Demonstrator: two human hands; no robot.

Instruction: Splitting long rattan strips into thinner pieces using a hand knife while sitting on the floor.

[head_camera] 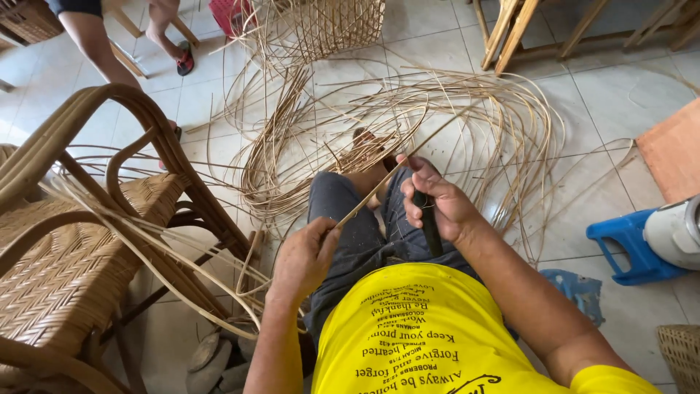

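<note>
Over tiled floor [612,95], left hand [305,257] pinches rattan strip [386,186]; right hand [437,204] grips dark tool [430,226].

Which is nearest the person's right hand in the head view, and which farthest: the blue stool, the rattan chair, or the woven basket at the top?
From the right hand:
1. Blue stool, low on the right side.
2. Woven basket, top centre, beyond the loose strips.
3. Rattan chair, far left.

chair [73,270]: woven cane seat, smooth bent rattan frame
strips [379,124]: pale, dry rattan
floor [612,95]: glossy tile
stool [627,244]: blue plastic
shirt [423,328]: matt yellow cloth
</note>
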